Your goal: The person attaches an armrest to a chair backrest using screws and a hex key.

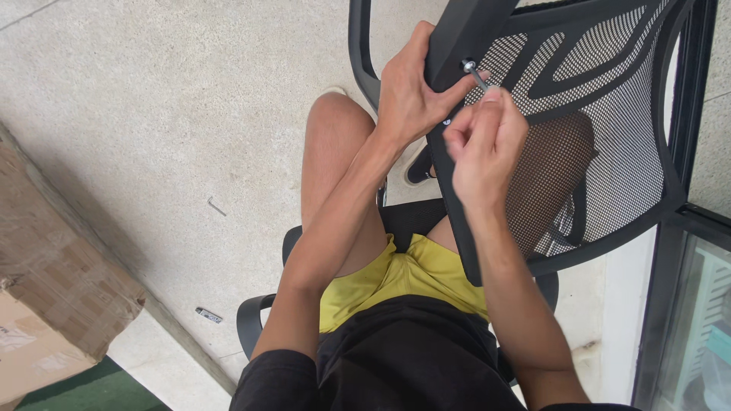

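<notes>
Sitting in yellow shorts, mesh chair back leaning across the lap. Right hand pinching a hex key, long axis slanting up-left into a bolt. Left hand gripping the frame beside it.

Two bare hands, the left hand and the right hand; one mesh chair back; one bolt; one cardboard box; two small metal pieces, and, on the floor
</notes>
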